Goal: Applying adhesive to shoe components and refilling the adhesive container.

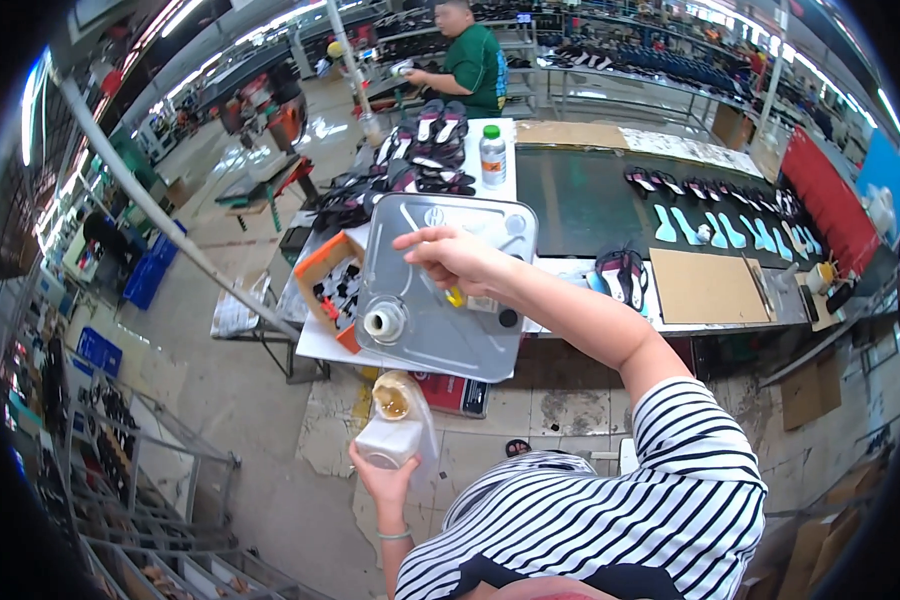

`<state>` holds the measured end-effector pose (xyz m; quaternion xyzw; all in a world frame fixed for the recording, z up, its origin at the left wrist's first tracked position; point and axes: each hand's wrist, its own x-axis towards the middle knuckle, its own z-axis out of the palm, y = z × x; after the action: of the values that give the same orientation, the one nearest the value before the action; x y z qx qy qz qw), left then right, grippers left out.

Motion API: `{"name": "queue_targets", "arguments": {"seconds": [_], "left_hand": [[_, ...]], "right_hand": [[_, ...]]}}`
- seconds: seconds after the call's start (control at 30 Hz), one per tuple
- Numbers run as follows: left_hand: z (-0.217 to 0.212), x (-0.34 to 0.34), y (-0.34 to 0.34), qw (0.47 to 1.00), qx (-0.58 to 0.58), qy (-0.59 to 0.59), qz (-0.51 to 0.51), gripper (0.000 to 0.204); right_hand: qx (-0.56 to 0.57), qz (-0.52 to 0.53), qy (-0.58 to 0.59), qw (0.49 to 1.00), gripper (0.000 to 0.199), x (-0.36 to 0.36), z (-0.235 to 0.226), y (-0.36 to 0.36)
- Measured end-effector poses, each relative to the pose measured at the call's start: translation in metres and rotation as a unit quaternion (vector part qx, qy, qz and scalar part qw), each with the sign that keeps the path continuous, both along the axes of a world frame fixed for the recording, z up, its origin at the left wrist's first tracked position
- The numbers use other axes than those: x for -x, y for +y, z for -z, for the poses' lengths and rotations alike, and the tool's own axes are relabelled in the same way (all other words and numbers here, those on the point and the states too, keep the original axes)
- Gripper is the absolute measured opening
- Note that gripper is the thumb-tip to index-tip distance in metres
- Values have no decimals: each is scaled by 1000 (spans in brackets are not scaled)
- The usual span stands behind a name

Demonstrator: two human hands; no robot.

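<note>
My left hand [382, 478] is wrapped round the base of a whitish translucent plastic container [390, 440], held low in front of the table. Its upper end is open, with a yellowish-brown, sticky-looking coating [395, 400] inside. My right hand [455, 258] is over the top of a large square metal can [410, 290]. Its index finger points left and the other fingers are curled. A yellow piece [455, 297] shows just below them; the hand hides how it is held. Near the can's front left corner is a round, open-looking pale spout [383, 321].
An orange bin [310, 270] of small black and white pieces stands left of the can. Behind are piled sandals [420, 160] and a green-capped bottle [492, 157]. Rightward lie blue sole-shaped pieces [720, 230], cardboard [710, 287] and a sandal pair [622, 277]. A person in green [480, 65] stands beyond.
</note>
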<state>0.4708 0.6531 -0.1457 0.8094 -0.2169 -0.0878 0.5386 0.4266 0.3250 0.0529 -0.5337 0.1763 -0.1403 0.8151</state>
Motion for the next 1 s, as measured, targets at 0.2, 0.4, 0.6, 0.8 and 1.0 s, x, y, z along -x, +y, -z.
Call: {"name": "queue_targets", "arguments": {"seconds": [0.2, 0.4, 0.6, 0.8, 1.0], "left_hand": [[-38, -4, -46, 994, 98, 42, 26, 103], [-99, -7, -88, 988, 131, 66, 55, 95], [-150, -27, -110, 988, 124, 30, 88, 89], [-218, -62, -114, 986, 77, -39, 143, 89], [-308, -99, -135, 977, 63, -40, 197, 89]], "right_hand": [[-58, 83, -24, 995, 26, -35, 6, -100], [-82, 153, 22, 985, 7, -69, 24, -172], [179, 146, -33, 972, 51, -17, 17, -160], [213, 340, -170, 900, 22, 158, 89, -203], [286, 450, 313, 786, 25, 340, 273, -216]]}}
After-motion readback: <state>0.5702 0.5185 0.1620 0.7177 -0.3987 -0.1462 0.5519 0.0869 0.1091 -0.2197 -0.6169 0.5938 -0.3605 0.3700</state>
